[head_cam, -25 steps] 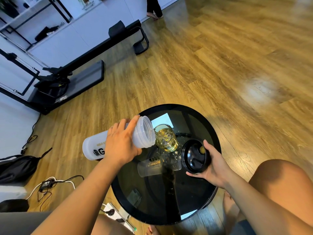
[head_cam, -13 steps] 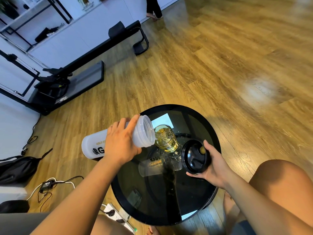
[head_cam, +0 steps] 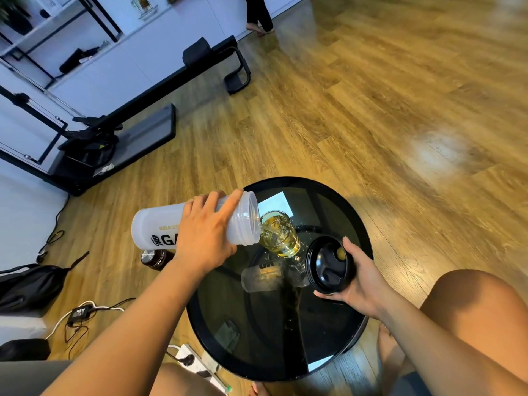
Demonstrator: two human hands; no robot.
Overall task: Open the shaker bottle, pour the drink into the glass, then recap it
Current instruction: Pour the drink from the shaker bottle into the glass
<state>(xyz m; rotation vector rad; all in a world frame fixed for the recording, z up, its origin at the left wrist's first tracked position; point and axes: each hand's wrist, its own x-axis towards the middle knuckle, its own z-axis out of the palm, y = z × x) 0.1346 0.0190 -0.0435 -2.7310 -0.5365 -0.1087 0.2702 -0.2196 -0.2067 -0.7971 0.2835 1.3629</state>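
My left hand (head_cam: 204, 234) grips a white translucent shaker bottle (head_cam: 160, 227) near its open mouth and holds it tipped on its side, base raised to the left. Its rim hangs just over a clear glass (head_cam: 281, 234) that stands on the round black glass table (head_cam: 354, 212). Yellow drink fills much of the glass and a thin stream runs into it from the bottle. To the right of the glass, my right hand (head_cam: 361, 281) holds the black screw lid (head_cam: 327, 265) upside down above the table.
A small dark jar with a metal cap (head_cam: 155, 258) stands on the wood floor left of the table. Cables and a power strip (head_cam: 190, 360) lie near my feet. A black bag (head_cam: 27, 287) and black exercise machine (head_cam: 114, 132) sit to the left. My right knee (head_cam: 471, 310) is beside the table.
The bottle's base has risen, so the bottle tips more steeply toward the glass. The drink level in the glass looks a little higher. The right hand with the lid has hardly moved.
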